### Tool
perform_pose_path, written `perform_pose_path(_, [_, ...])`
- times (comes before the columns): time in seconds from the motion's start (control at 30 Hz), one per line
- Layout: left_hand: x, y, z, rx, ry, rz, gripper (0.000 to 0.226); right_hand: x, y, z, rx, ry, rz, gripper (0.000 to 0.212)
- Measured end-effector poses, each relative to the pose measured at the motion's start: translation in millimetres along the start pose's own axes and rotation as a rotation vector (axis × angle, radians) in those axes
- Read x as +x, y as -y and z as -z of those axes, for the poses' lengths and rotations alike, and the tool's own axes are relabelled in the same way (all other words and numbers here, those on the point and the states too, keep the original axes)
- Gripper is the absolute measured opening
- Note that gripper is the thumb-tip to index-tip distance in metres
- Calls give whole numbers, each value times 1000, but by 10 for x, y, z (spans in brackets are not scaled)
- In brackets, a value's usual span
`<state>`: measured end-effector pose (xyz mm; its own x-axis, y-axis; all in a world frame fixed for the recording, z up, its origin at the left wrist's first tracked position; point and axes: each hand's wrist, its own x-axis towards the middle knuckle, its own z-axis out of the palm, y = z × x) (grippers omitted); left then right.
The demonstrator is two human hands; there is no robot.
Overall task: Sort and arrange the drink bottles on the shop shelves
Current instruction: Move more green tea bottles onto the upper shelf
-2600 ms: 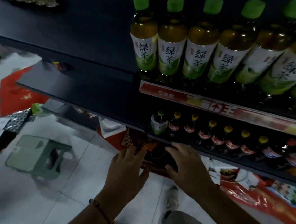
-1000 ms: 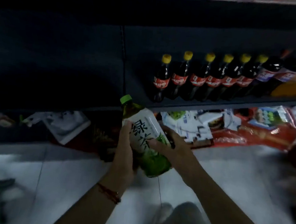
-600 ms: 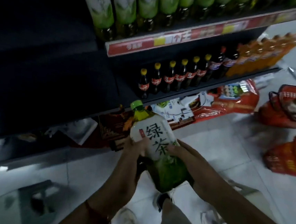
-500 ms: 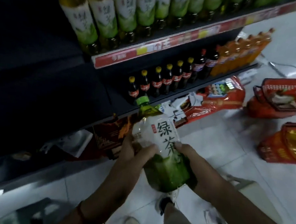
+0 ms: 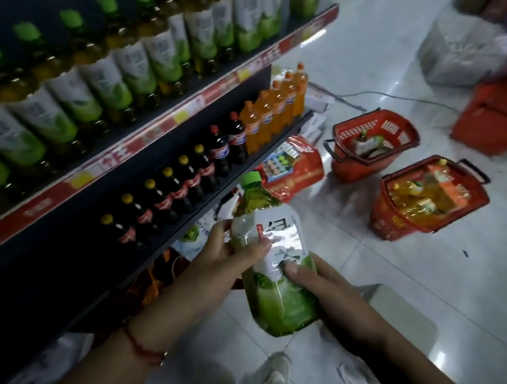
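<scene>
A large green tea bottle [image 5: 271, 249] with a green cap and a white-and-green label is held tilted over the floor, cap pointing up and away. My left hand [image 5: 224, 260] grips its left side and my right hand [image 5: 320, 286] grips its lower right side. On the upper shelf [image 5: 146, 133] stands a long row of matching green tea bottles [image 5: 108, 82]. The lower shelf [image 5: 200, 217] carries dark cola bottles with yellow caps [image 5: 165, 195], then red-capped ones and orange soda bottles [image 5: 277, 107] further along.
Two red shopping baskets stand on the white tiled floor to the right, a far basket [image 5: 371, 141] and a near basket [image 5: 431, 196], each holding drinks. A red packet [image 5: 291, 167] lies under the lower shelf. A red crate [image 5: 501, 116] sits at the far right. My shoe [image 5: 278, 370] is below.
Both hands pulled the green tea bottle out from under the lower shelf and lifted it. My view swung right, bringing the baskets and the shelf's far end into sight.
</scene>
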<state>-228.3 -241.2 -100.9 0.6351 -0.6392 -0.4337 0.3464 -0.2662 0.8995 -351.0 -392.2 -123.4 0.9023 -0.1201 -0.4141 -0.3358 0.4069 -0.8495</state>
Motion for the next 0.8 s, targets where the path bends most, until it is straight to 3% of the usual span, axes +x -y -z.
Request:
perform_pose_path(0.1, [530, -228, -248, 53, 33, 8, 76, 90, 333, 259, -66, -104, 68, 33])
perform_pose_path(0.27, [1346, -660, -486, -5, 69, -14, 44, 413, 859, 720, -69, -190, 160, 33])
perform_pose_path(0.6, [2919, -1789, -562, -68, 119, -224, 33, 1506, 1963, 1402, -145, -396, 351, 44])
perform_pose_path(0.73, [3425, -2241, -595, 45, 167, -286, 59, 1867, 2352, 1631, -159, -436, 400, 43])
perform_pose_path(0.8, [3609, -2463, -628, 95, 155, -295, 60, 2029, 2513, 1783, -108, -415, 432, 38])
